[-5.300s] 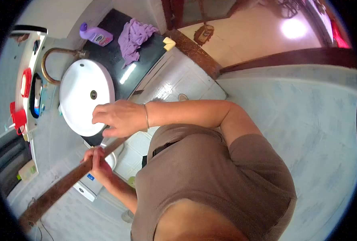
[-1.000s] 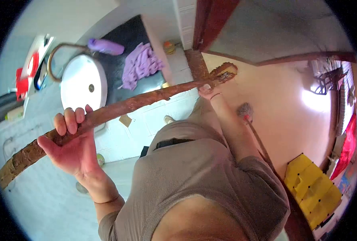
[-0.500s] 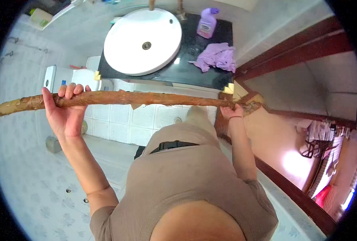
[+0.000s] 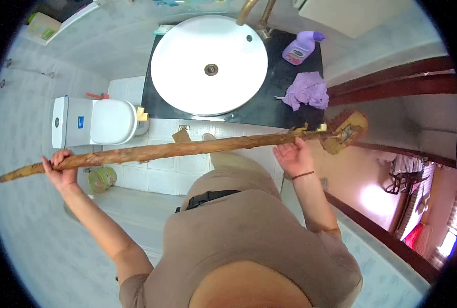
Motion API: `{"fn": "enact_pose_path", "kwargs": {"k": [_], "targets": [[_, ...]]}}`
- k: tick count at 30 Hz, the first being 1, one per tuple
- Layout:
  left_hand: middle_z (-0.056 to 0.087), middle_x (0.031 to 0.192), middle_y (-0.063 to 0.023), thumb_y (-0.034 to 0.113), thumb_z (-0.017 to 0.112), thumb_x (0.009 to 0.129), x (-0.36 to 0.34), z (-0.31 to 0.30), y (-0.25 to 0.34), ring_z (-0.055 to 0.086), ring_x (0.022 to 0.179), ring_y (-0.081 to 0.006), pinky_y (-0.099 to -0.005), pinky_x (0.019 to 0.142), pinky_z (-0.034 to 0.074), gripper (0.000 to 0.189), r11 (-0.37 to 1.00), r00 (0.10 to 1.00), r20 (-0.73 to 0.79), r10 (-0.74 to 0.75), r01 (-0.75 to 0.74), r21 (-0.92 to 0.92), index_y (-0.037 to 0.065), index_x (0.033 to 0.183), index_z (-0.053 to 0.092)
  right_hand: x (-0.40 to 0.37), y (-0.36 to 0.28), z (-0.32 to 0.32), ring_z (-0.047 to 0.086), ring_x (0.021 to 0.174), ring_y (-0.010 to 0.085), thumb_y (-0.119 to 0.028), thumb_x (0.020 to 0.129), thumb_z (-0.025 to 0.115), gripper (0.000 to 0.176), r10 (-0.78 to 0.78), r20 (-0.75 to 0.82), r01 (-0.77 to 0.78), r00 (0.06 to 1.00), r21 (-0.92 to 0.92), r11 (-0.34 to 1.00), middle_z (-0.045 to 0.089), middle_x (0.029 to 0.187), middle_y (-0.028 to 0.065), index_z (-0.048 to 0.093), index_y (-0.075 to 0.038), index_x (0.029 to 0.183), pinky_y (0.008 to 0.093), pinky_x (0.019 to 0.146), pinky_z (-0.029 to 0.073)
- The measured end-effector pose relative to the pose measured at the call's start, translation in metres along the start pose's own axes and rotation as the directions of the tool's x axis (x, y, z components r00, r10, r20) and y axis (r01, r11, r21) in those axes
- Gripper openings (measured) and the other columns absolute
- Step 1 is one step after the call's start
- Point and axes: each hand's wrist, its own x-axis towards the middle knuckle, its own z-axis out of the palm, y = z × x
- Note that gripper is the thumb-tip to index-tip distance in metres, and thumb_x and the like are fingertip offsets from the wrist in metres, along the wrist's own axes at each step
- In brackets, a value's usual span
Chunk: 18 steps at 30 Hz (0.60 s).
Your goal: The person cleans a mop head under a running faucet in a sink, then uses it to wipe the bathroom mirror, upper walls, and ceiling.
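A long, rough wooden pole (image 4: pixel 187 149) stretches across in front of me, slightly tilted, with its right end higher in view. My left hand (image 4: pixel 61 172) is closed around it near the thin left end. My right hand (image 4: pixel 295 156) grips it near the right end, with the fingertips at the wood and the palm partly turned up. Just past that hand sits a worn yellow-brown, block-like head (image 4: pixel 349 131) with reddish edges, blurred in part. The pole passes below the front edge of the black counter (image 4: pixel 159 105).
On the counter are a white oval basin (image 4: pixel 177 66), a purple cleaner bottle (image 4: pixel 298 50) and a crumpled purple cloth (image 4: pixel 306 91). A white toilet (image 4: pixel 113 120) stands left, a green bin (image 4: pixel 102 178) below it. Cardboard (image 4: pixel 181 135) lies on the tiles. A dark-red door frame (image 4: pixel 382 241) borders the right.
The pole has shifted right and tilted, its left end now lower in view. My left hand has moved down, and the right hand's grip looks looser. The view has shifted, showing more toilet.
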Motion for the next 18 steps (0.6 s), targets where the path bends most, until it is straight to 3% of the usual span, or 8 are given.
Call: {"fn": "enact_pose_path", "kwargs": {"k": [3, 6, 8, 10, 12, 13, 15, 18], "targets": [[0.03, 0.058, 0.0008, 0.027, 0.06, 0.084, 0.033, -0.037, 0.075, 0.033, 0.059, -0.0163, -0.0348, 0.069, 0.035, 0.039, 0.999, 0.999, -0.026, 0.03, -0.03, 0.018, 0.012, 0.062, 0.031, -0.02, 0.043, 0.045, 0.053, 0.099, 0.0291, -0.023, 0.092, 0.045, 0.02, 0.118, 0.037, -0.116, 0.992, -0.062, 0.991, 0.06, 0.101, 0.014, 0.053, -0.005, 0.096, 0.0461, 0.095, 0.038], [0.029, 0.062, -0.0003, 0.024, 0.061, 0.084, 0.043, -0.049, 0.122, 0.034, 0.063, -0.0168, -0.0351, 0.072, 0.035, 0.04, 0.985, 0.955, -0.245, 0.168, -0.151, 0.087, 0.012, 0.063, 0.029, -0.047, 0.078, 0.082, 0.052, 0.101, 0.0288, -0.023, 0.092, 0.046, 0.02, 0.165, 0.058, -0.155, 0.985, -0.148, 0.977, 0.059, 0.104, 0.0141, 0.052, -0.005, 0.098, 0.0464, 0.096, 0.038], [0.028, 0.061, -0.0001, 0.018, 0.059, 0.085, 0.047, -0.081, 0.169, 0.033, 0.062, -0.0166, -0.0357, 0.073, 0.035, 0.038, 0.995, 0.994, -0.035, 0.101, -0.101, 0.019, 0.013, 0.063, 0.028, -0.061, 0.096, 0.098, 0.051, 0.103, 0.0281, -0.024, 0.093, 0.044, 0.022, 0.154, 0.079, -0.141, 0.985, -0.156, 0.978, 0.058, 0.106, 0.0135, 0.052, -0.005, 0.101, 0.0461, 0.096, 0.037], [0.028, 0.06, -0.0004, 0.019, 0.056, 0.086, 0.046, -0.097, 0.198, 0.032, 0.061, -0.0165, -0.0351, 0.072, 0.034, 0.038, 0.995, 0.995, 0.048, 0.083, -0.079, -0.067, 0.013, 0.062, 0.027, -0.078, 0.118, 0.119, 0.051, 0.104, 0.0277, -0.023, 0.094, 0.043, 0.021, 0.174, 0.101, -0.153, 0.98, -0.19, 0.97, 0.058, 0.106, 0.0128, 0.051, -0.005, 0.104, 0.0448, 0.097, 0.037], [0.03, 0.062, -0.0021, 0.023, 0.053, 0.088, 0.047, -0.119, 0.226, 0.035, 0.066, -0.0191, -0.0372, 0.072, 0.035, 0.038, 0.994, 0.989, 0.103, 0.11, -0.108, -0.034, 0.012, 0.063, 0.026, -0.086, 0.141, 0.133, 0.051, 0.104, 0.0275, -0.022, 0.095, 0.041, 0.021, 0.154, 0.122, -0.126, 0.981, -0.209, 0.97, 0.058, 0.105, 0.0123, 0.051, -0.005, 0.104, 0.0435, 0.097, 0.037], [0.03, 0.062, -0.0021, 0.023, 0.053, 0.088, 0.045, -0.124, 0.237, 0.035, 0.066, -0.0191, -0.0372, 0.072, 0.035, 0.038, 0.994, 0.988, 0.112, 0.104, -0.1, -0.041, 0.012, 0.063, 0.026, -0.089, 0.155, 0.137, 0.051, 0.104, 0.027, -0.022, 0.095, 0.041, 0.021, 0.141, 0.129, -0.113, 0.982, -0.202, 0.973, 0.058, 0.105, 0.0119, 0.05, -0.005, 0.104, 0.0433, 0.097, 0.037], [0.028, 0.06, -0.0011, 0.021, 0.054, 0.087, 0.045, -0.123, 0.248, 0.032, 0.06, -0.0169, -0.0346, 0.07, 0.034, 0.039, 0.968, 0.957, -0.15, 0.248, -0.249, 0.009, 0.013, 0.061, 0.027, -0.094, 0.179, 0.15, 0.053, 0.103, 0.0255, -0.022, 0.096, 0.04, 0.021, 0.151, 0.18, -0.114, 0.972, -0.203, 0.973, 0.059, 0.107, 0.0112, 0.05, -0.006, 0.105, 0.0432, 0.095, 0.038], [0.029, 0.063, -0.0011, 0.017, 0.054, 0.086, 0.032, -0.113, 0.258, 0.032, 0.061, -0.0161, -0.0336, 0.069, 0.032, 0.035, 0.989, 0.989, -0.047, 0.142, -0.144, -0.029, 0.012, 0.063, 0.028, -0.087, 0.202, 0.158, 0.054, 0.102, 0.025, -0.021, 0.096, 0.038, 0.021, 0.034, 0.232, 0.005, 0.972, -0.167, 0.986, 0.059, 0.108, 0.0113, 0.05, -0.006, 0.106, 0.0431, 0.095, 0.039]]}}
